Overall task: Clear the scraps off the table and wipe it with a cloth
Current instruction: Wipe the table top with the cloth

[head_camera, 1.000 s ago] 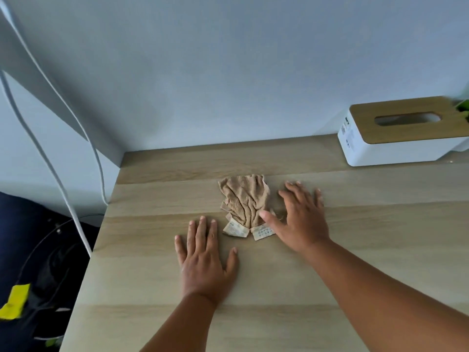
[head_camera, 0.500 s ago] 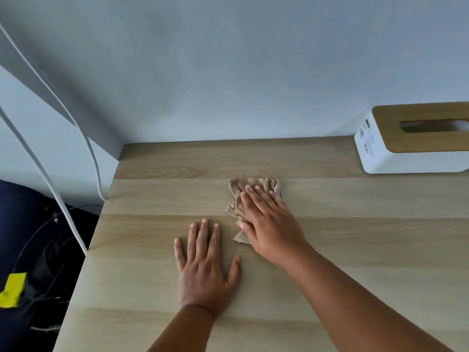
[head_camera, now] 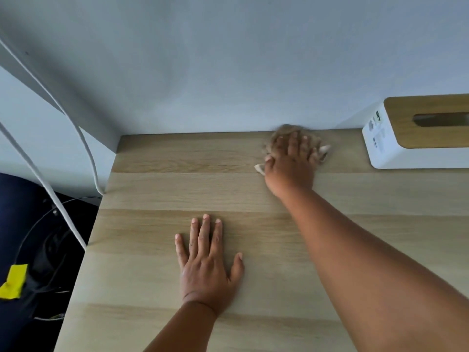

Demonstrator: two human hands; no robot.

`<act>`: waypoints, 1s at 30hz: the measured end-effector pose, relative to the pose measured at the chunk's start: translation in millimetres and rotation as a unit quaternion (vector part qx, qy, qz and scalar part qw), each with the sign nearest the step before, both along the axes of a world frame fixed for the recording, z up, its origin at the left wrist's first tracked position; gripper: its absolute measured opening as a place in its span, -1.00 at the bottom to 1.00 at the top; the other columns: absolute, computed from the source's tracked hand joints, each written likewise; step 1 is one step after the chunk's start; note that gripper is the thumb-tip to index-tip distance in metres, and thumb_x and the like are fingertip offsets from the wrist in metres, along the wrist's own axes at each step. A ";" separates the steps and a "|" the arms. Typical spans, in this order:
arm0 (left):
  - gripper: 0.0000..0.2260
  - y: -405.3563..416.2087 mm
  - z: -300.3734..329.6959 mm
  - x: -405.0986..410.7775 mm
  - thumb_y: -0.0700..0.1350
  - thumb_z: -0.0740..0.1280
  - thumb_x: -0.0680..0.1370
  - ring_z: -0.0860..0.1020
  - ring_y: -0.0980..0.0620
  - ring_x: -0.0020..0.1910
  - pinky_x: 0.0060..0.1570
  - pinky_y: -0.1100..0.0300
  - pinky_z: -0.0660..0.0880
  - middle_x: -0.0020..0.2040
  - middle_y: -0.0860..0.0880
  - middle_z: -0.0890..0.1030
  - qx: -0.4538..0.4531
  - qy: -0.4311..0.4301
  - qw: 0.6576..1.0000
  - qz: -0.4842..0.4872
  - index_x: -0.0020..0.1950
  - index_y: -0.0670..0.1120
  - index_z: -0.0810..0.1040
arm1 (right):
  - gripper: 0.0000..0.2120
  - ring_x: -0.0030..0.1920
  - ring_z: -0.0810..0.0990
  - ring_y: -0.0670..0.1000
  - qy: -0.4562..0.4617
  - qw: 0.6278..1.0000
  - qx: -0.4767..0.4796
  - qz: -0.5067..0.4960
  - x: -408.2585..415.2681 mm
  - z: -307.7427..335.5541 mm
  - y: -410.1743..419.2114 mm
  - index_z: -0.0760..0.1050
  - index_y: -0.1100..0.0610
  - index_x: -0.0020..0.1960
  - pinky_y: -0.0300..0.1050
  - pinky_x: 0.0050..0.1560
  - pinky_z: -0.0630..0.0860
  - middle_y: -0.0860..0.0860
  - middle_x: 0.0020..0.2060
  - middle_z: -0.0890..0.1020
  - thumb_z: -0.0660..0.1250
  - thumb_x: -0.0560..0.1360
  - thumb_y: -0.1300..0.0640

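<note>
The right hand [head_camera: 290, 165] is pressing a tan cloth [head_camera: 280, 133] flat against the wooden table [head_camera: 157, 189], its fingers [head_camera: 294, 141] lying straight and spread over the fabric rather than curled round it. The cloth is bunching out just beyond the fingertips, where it is touching or nearly touching the wall [head_camera: 228, 59] at the table's far edge; the blur there is making it hard to tell which. Pale corners of the cloth are sticking out beside the thumb and beside the little finger. A white tissue box [head_camera: 396, 146] with a wooden lid is sitting near the little-finger side of that hand, apart from the cloth. The left hand [head_camera: 208, 265] is resting palm down on the bare tabletop, fingers straight, relaxed and holding nothing, well apart from the cloth. White cables [head_camera: 83, 138] are hanging past the table's edge, away from the left little finger.
</note>
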State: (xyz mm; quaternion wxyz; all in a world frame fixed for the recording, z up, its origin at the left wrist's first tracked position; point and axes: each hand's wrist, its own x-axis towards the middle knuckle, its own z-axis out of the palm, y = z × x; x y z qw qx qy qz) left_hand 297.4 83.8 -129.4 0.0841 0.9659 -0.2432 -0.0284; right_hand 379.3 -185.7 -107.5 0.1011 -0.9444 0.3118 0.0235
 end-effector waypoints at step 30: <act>-0.26 0.0 3.0 2.2 0.33 0.09 0.56 -0.12 -0.05 0.68 0.59 -0.26 -0.16 0.69 -0.05 0.08 0.016 0.020 1.000 0.010 0.66 -0.02 0.17 | -0.32 0.68 -0.05 0.18 -0.024 0.977 -0.030 0.210 -160.6 -12.5 77.5 0.15 0.07 0.67 0.31 0.61 0.01 0.07 0.68 0.08 0.08 0.65 -0.24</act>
